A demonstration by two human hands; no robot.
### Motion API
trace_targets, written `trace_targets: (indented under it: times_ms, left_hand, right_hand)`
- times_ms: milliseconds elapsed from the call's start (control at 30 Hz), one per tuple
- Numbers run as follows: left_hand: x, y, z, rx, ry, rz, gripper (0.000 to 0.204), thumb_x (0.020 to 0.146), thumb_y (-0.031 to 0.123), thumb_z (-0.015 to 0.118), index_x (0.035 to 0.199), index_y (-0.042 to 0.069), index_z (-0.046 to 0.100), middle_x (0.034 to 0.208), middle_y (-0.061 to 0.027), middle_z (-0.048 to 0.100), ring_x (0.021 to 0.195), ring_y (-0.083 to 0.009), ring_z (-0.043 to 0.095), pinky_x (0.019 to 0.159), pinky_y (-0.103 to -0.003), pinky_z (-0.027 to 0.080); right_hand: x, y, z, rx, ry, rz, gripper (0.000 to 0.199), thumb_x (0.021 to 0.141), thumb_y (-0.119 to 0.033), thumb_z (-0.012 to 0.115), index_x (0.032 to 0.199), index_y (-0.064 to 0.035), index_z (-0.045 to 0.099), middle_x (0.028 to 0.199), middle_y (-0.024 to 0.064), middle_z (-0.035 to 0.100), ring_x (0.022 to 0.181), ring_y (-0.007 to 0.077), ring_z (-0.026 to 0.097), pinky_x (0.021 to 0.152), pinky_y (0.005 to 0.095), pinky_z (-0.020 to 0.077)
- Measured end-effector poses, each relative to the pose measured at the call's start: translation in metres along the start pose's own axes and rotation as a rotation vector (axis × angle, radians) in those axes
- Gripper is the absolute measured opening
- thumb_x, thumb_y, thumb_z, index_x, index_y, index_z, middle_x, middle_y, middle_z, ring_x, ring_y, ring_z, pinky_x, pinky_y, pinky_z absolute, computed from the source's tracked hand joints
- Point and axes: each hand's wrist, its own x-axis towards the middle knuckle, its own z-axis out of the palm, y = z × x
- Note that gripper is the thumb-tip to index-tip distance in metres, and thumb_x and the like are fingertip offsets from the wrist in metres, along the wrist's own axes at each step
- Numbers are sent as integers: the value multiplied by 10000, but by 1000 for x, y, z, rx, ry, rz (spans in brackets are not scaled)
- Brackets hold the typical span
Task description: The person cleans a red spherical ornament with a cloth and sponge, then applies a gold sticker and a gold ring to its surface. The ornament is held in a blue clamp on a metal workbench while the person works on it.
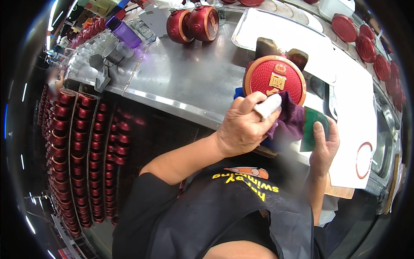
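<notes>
A round red drum-shaped bottle (280, 77) with gold raised characters and a gold rim stands tilted in front of me, its decorated face turned up. My left hand (243, 127) is closed around a small white wad of cloth (269, 107) at the lower edge of that face. A purple cloth (290, 121) hangs beside it, covering part of the bottle's lower rim; whether my left fingers grip it too is hidden. In my right hand (325, 144) a flat green translucent sheet (312, 128) is held upright between thumb and fingers, right of the purple cloth.
Two more red round bottles (193, 25) stand at the back of the steel table (172, 71). A purple bottle (124, 32) and clear vessels sit at the left. Racks of red bottles (82, 146) stand at lower left; red round pieces (365, 47) line the right, near a white board (351, 121).
</notes>
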Motion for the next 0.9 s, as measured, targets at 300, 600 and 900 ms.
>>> trace_targets:
  times_ms: [300, 600, 900]
  left_hand:
    - [5, -7, -15, 30, -26, 9, 363, 780, 173, 771, 1139, 118, 791, 1190, -43, 753, 1190, -254, 564, 972, -371, 448]
    - [2, -58, -45, -123, -48, -145, 205, 882, 192, 743, 1068, 120, 790, 1157, -119, 750, 1154, -347, 591, 1059, -441, 437]
    - [58, -103, 8, -1509, -263, -955, 462, 1073, 382, 553, 1356, 17, 569, 1321, -98, 628, 1227, -170, 598, 1051, -323, 480]
  right_hand:
    - [4, -6, -8, 7, 56, -22, 241, 1012, -158, 694, 1172, 18, 654, 1011, 18, 676, 906, 89, 602, 825, 227, 484]
    - [8, -5, -17, 24, 30, -10, 254, 1023, -161, 680, 1202, 17, 647, 1012, 28, 686, 887, 78, 616, 798, 214, 501]
    - [67, -52, -37, -325, -196, -217, 413, 1023, 35, 445, 1421, 22, 553, 1478, 203, 546, 1329, 272, 571, 974, 329, 575]
